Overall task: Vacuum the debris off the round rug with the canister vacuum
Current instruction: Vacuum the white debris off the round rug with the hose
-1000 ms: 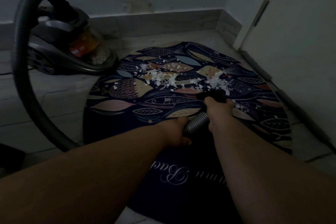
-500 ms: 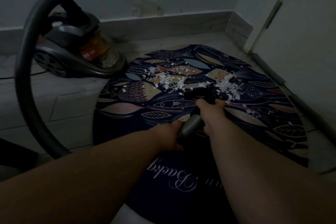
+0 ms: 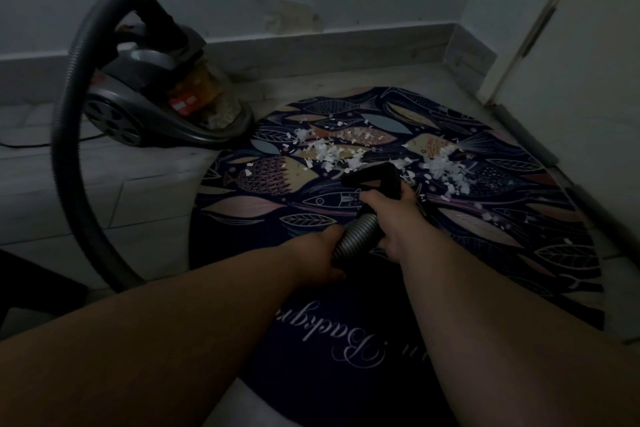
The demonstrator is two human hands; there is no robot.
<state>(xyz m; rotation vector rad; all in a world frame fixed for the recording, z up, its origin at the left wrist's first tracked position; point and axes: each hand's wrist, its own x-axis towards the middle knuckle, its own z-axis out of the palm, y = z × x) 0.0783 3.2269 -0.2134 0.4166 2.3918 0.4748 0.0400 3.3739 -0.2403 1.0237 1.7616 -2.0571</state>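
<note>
Gripping the ribbed grey hose (image 3: 356,236), the left hand (image 3: 317,258) has its fingers curled round it from the left. The right hand (image 3: 393,215) is clamped round the same hose just ahead, where it joins the black nozzle (image 3: 375,178). Beyond the right fingers the nozzle points at the debris (image 3: 332,152): small white flakes in two loose heaps, one just past the nozzle and to its left, the other just right of the right knuckles. Whether the nozzle touches the pile cannot be told. Under both hands lies the round rug (image 3: 485,243), dark navy with pale fish and leaves and white script near the forearms. Far left of the fingers, off the rug's edge, sits the canister vacuum (image 3: 149,104), the hose looping back to it.
</note>
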